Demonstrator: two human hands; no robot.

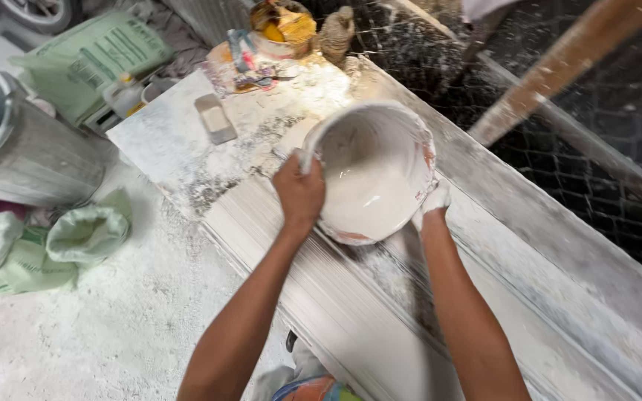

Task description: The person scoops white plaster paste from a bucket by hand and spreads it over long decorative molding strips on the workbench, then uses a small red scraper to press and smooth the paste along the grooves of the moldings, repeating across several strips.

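Both hands grip tilted bucket [374, 171]; white plaster [365, 200] inside

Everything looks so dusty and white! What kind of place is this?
Probably a plaster casting workshop. Both hands, left hand and right hand, tilt a bucket of wet white mix over a long moulding; powder sacks sit on the dusty floor.

Bucket [375, 174] on workbench [529, 245], drum [16, 148] and sacks [53, 241] left.
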